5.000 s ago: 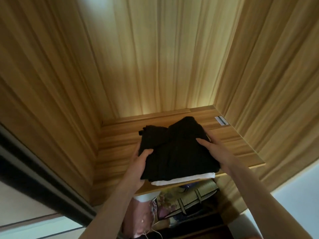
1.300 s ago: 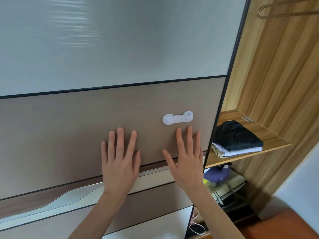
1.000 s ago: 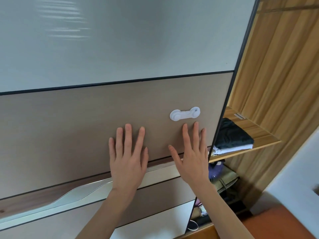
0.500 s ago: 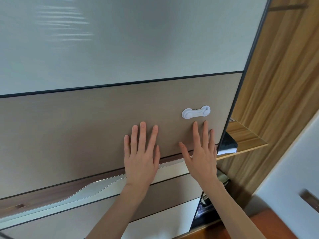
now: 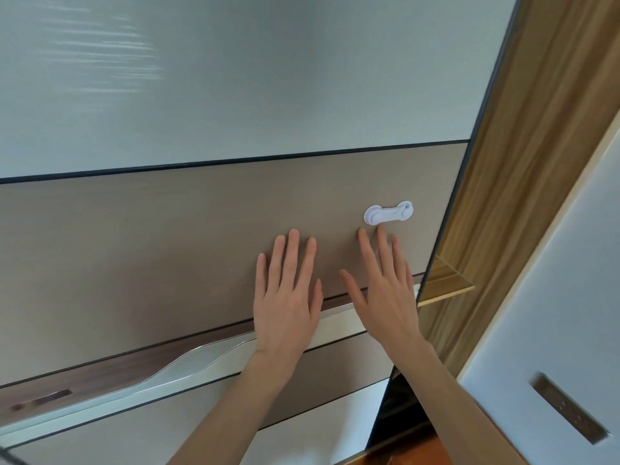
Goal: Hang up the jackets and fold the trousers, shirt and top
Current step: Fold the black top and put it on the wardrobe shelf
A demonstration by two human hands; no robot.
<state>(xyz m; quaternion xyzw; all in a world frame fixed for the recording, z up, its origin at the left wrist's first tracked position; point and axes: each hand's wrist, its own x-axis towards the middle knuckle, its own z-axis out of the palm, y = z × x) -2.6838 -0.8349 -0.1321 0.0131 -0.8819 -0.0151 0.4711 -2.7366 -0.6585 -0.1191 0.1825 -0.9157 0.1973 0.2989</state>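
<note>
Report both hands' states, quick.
Left hand: open, fingers straight, flat on the sliding door, holding nothing.
Right hand: open, fingers straight, pressing the same door below the white latch, holding nothing.

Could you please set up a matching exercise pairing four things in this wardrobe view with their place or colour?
Things:
1. left hand
2. right hand
3. white latch
4. wooden shelf

Descriptions:
A. stuck on the brown panel, just above the fingertips
B. a corner showing in the gap right of the sliding door
C. flat on the door, nearer its right edge
D. flat on the door, further from its right edge

Pairs: 1-D, 2-C, 3-A, 4-B
</note>
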